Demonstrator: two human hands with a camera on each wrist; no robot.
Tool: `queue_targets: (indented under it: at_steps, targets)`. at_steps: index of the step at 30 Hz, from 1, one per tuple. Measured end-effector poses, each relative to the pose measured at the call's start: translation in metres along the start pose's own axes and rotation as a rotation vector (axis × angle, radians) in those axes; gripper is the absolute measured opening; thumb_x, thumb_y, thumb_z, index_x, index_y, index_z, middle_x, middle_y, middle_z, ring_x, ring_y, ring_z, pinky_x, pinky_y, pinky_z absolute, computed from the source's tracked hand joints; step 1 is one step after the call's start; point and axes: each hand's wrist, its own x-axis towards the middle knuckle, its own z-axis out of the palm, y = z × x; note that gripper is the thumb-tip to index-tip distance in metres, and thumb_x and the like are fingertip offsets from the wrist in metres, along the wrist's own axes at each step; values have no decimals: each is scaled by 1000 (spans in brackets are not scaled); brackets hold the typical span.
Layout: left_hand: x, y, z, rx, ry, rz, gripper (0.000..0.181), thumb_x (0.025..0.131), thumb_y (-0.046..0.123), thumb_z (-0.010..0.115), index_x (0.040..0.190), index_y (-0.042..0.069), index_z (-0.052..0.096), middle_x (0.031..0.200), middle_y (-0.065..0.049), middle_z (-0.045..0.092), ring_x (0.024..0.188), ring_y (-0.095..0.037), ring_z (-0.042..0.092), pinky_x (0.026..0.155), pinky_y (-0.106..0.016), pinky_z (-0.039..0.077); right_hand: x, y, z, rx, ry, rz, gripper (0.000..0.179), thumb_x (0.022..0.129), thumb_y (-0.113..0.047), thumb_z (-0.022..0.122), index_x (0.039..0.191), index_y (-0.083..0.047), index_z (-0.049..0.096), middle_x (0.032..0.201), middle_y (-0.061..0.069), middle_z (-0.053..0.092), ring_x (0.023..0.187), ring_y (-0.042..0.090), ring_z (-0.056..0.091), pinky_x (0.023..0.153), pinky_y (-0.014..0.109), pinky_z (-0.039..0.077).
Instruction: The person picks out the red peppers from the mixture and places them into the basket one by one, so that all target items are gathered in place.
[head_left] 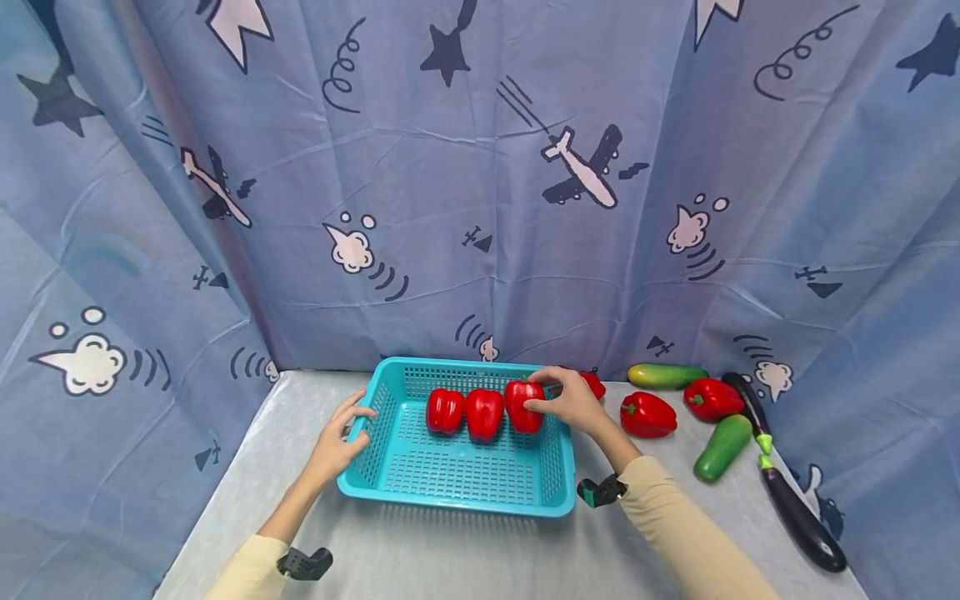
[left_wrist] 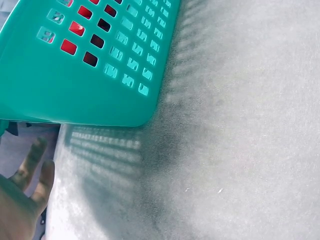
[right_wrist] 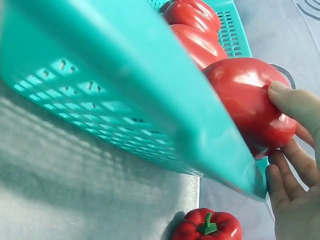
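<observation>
A turquoise plastic basket (head_left: 457, 500) stands on the table, with two red bell peppers (head_left: 446, 411) (head_left: 484, 414) lying side by side in it. My right hand (head_left: 576, 403) grips a third red bell pepper (right_wrist: 250, 102) at the basket's right end, thumb on the near side and fingers around the far side. In the right wrist view this pepper shows just past the basket's rim, beside the other peppers. My left hand (head_left: 337, 442) is at the basket's left end, its fingers spread and overlapping the rim in the head view.
Right of the basket lie red bell peppers (head_left: 648, 415) (head_left: 712, 399), one more (head_left: 593, 384) partly hidden behind my right hand, a yellow-green cucumber-like vegetable (head_left: 666, 376), a green one (head_left: 723, 448) and eggplants (head_left: 802, 517). A blue patterned curtain (head_left: 465, 208) hangs behind the table.
</observation>
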Motion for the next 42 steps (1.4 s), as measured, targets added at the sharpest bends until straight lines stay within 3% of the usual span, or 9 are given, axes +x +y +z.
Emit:
queue_targets:
  at_steps: [7, 17, 21, 29, 37, 42]
  targets:
    - [-4, 33, -2, -5, 17, 36, 31, 83, -20, 58, 111, -10, 65, 153, -33, 35, 137, -51, 36, 90, -61, 44, 2, 3, -1, 28, -6, 1, 47, 83, -15, 86, 123, 2, 67, 121, 20, 66, 113, 42, 60, 94, 53, 49]
    - [0, -1, 0, 5, 20, 30, 34, 84, -15, 62, 114, -1, 68, 156, -23, 36, 137, -43, 41, 91, -48, 48, -5, 2, -16, 120, 40, 18, 57, 89, -23, 81, 136, 0, 58, 137, 23, 57, 124, 47, 53, 102, 56, 43]
    - [-1, 2, 1, 6, 20, 30, 33, 84, -15, 61, 114, -2, 67, 156, -23, 36, 139, -43, 38, 92, -53, 46, -9, 4, -23, 139, 41, 35, 59, 90, -25, 80, 139, -3, 56, 141, 23, 54, 127, 46, 52, 101, 56, 43]
    - [-5, 31, 0, -13, 13, 7, 33, 84, -19, 57, 113, -5, 65, 155, -31, 32, 140, -50, 32, 95, -65, 40, -16, 13, -36, 136, 39, 65, 62, 90, -28, 80, 142, -6, 54, 142, 20, 54, 129, 44, 51, 95, 53, 49]
    - [-1, 3, 0, 5, 0, -5, 34, 85, -13, 60, 116, -3, 66, 158, -23, 33, 141, -42, 35, 95, -56, 44, -26, 24, -55, 162, 32, 93, 59, 92, -30, 78, 140, -4, 55, 141, 21, 53, 127, 44, 52, 95, 53, 49]
    - [1, -5, 0, -1, -1, 2, 33, 85, -9, 60, 116, 0, 68, 158, -20, 34, 140, -41, 37, 94, -50, 46, -35, 34, -69, 161, 48, 93, 56, 94, -27, 75, 139, 0, 55, 140, 23, 54, 127, 43, 53, 98, 57, 45]
